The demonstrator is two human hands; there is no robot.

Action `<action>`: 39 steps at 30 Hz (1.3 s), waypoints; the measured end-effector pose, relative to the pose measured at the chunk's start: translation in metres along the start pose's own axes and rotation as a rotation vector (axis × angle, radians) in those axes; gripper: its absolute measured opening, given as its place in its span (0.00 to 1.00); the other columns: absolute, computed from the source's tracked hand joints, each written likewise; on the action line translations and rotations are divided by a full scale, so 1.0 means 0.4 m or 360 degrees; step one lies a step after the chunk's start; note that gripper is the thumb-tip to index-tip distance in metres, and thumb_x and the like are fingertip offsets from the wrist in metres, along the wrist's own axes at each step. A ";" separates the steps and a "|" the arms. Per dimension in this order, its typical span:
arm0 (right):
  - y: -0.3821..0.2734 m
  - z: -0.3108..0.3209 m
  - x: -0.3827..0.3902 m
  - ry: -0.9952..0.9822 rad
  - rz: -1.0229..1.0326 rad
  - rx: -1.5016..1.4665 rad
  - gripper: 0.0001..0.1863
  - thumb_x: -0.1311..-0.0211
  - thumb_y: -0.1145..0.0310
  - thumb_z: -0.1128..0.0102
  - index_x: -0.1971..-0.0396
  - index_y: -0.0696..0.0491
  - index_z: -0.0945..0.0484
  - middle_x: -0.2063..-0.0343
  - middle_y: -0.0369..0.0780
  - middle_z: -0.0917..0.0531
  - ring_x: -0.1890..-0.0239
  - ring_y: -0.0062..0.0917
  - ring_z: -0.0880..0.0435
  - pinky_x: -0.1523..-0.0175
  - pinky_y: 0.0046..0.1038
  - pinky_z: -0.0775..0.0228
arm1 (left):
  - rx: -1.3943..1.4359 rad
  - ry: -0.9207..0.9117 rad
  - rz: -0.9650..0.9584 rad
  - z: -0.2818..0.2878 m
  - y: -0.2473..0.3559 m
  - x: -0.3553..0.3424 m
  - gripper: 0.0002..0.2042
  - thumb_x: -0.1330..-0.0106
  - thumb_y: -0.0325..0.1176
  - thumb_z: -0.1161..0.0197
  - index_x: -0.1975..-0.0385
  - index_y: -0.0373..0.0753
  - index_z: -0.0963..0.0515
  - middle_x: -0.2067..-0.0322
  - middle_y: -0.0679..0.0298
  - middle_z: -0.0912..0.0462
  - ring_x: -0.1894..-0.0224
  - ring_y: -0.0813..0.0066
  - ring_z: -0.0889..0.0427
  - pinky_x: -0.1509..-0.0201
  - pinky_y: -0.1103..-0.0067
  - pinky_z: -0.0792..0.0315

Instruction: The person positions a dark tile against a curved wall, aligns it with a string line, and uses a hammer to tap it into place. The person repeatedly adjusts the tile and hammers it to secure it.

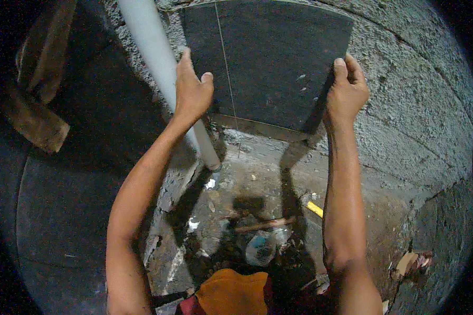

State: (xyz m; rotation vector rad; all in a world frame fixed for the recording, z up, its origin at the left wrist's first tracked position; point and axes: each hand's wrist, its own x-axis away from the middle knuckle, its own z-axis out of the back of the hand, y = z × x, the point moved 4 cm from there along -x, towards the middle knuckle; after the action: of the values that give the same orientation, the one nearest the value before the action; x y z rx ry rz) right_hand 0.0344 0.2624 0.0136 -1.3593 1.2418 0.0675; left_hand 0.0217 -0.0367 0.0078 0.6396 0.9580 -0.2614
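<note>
A large dark grey tile (268, 63) is upright against a rough cement wall, its lower edge above the floor. My left hand (193, 92) grips its left edge, thumb on the front face and the forefinger pointing up along the side. At the opposite edge, my right hand (348, 89) is closed with its thumb in front and fingers curled behind. A thin pale vertical line (226, 63), seemingly a string, crosses the tile's left part and continues below it. Close beside my left hand, a white pipe (152, 42) slants down to the floor.
Rough grey wall (410, 105) extends to the right. Dark panels (63, 210) stand at the left, with brown timber (42, 123) above. On the dirty floor lie a thin stick (265, 225), a yellow strip (315, 209), a pale round object (260, 248) and broken scraps (412, 262).
</note>
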 end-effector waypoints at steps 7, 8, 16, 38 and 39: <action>-0.016 0.008 0.005 0.0046 0.0086 0.0190 0.13 0.46 0.68 0.45 0.63 0.59 0.23 0.67 0.44 0.19 0.64 0.30 0.21 0.55 0.28 0.31 | 0.0228 -0.0065 0.0425 -0.037 -0.028 -0.010 0.31 0.46 0.27 0.47 0.42 0.24 0.48 0.44 0.39 0.39 0.40 0.51 0.39 0.36 0.72 0.47; -0.024 0.006 0.009 0.0045 0.0076 0.0187 0.13 0.46 0.68 0.45 0.63 0.59 0.23 0.67 0.44 0.19 0.64 0.29 0.21 0.55 0.28 0.31 | 0.0277 -0.0052 0.0449 -0.038 -0.039 -0.010 0.31 0.46 0.27 0.47 0.42 0.23 0.48 0.44 0.39 0.39 0.40 0.51 0.39 0.36 0.72 0.47; -0.030 -0.014 0.011 0.0030 0.0098 0.0105 0.14 0.43 0.66 0.45 0.60 0.58 0.26 0.67 0.43 0.21 0.67 0.29 0.22 0.59 0.29 0.31 | 0.0414 -0.0046 0.0396 -0.046 -0.060 -0.023 0.30 0.49 0.25 0.48 0.43 0.22 0.44 0.47 0.42 0.34 0.43 0.57 0.34 0.39 0.75 0.43; -0.050 0.052 -0.059 0.0181 -0.0032 -0.0156 0.16 0.43 0.61 0.44 0.65 0.61 0.25 0.70 0.41 0.21 0.68 0.26 0.24 0.58 0.27 0.32 | 0.0360 -0.0177 0.0498 0.018 0.007 0.017 0.27 0.48 0.23 0.45 0.45 0.33 0.37 0.48 0.53 0.30 0.52 0.65 0.26 0.50 0.76 0.32; -0.043 0.074 -0.070 0.0177 -0.0009 -0.0105 0.16 0.43 0.61 0.44 0.65 0.61 0.25 0.70 0.40 0.21 0.68 0.25 0.24 0.59 0.27 0.32 | 0.0364 -0.0129 0.0455 0.022 0.022 0.025 0.26 0.48 0.23 0.46 0.45 0.33 0.36 0.49 0.53 0.30 0.52 0.65 0.26 0.51 0.76 0.31</action>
State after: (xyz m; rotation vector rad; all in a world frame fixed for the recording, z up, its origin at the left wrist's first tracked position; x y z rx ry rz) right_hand 0.0522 0.2956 0.0368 -1.4398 1.3390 0.0295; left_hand 0.0374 -0.0344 0.0066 0.9590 0.7533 -0.1418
